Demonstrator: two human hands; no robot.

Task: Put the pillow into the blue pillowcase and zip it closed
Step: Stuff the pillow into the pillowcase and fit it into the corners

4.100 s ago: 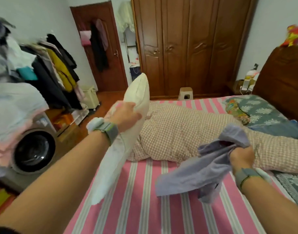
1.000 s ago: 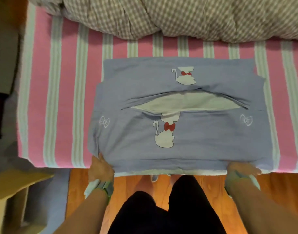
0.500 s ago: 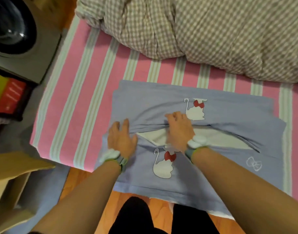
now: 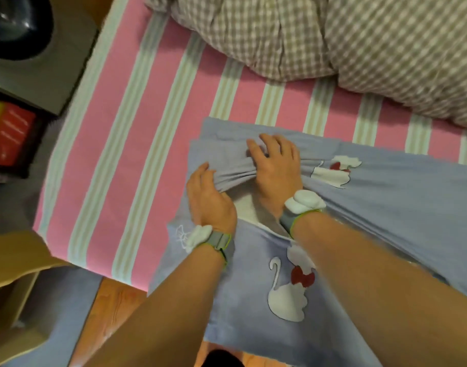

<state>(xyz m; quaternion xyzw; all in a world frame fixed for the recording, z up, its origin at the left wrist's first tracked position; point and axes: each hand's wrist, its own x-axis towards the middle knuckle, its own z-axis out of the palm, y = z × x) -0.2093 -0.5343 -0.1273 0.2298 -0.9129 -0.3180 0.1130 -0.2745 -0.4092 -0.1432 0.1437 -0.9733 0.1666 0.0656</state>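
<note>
Both hands slid left; the left hand (image 4: pixel 210 201) and right hand (image 4: pixel 276 168) now bunch the pillowcase (image 4: pixel 386 207).

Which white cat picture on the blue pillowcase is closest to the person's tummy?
The white cat with the curly tail, printed on the pillowcase between the two forearms. The other cat sits farther up, beyond the right hand.

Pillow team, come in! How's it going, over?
Left hand and right hand both grip bunched blue pillowcase. White pillow still showing through the open slit. Nothing in the way.
</note>
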